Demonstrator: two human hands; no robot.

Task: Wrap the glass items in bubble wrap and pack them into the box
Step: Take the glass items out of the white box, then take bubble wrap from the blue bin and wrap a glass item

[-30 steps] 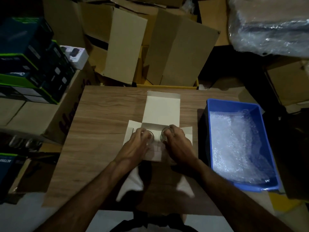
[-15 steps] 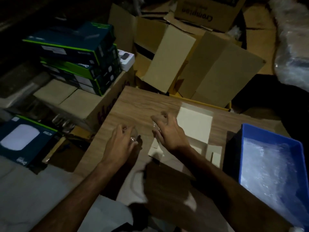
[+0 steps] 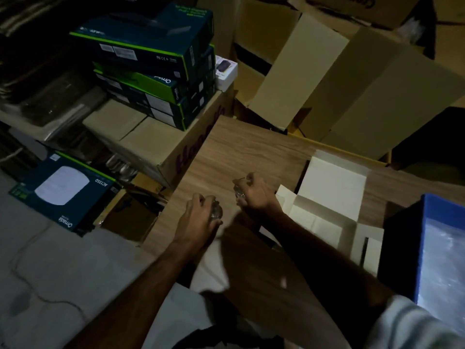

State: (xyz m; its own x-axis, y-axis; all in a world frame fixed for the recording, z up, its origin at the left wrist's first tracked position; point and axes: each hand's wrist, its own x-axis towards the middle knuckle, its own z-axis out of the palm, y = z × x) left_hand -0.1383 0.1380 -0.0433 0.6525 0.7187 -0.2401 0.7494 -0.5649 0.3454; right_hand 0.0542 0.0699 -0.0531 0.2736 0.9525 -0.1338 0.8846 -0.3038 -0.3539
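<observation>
On the wooden table [image 3: 251, 149], to the left of the open white box [image 3: 332, 190], the person has a small glass in each hand. The left hand [image 3: 198, 220] curls over the top of one glass [image 3: 217, 212], fingers wrapped down around it, nearer the table's left edge. The right hand [image 3: 256, 195] grips the other glass [image 3: 239, 191] just beside the box's near-left flap, fingers bent round its side with a bit of rim showing above them. In this dim light I cannot tell whether either glass rests on the wood or hangs just above it.

The glasses are bare, with no wrap on them, so holding them away from the box makes sense: they look to be parked on bare table, or carried there, to leave the box free until they are padded. The box lies with its lid thrown back away from the person and its side flaps spread, ready to receive things from above. To the right of the box sits a blue bin [image 3: 427, 248] holding bubble wrap [image 3: 445, 268], within reach of the right arm, which is probably why it is kept on that side.

My guess is that wrapping has not started for these two. Gripping from above risks a slip on smooth glass, so a gentle set-down seems wise.
</observation>
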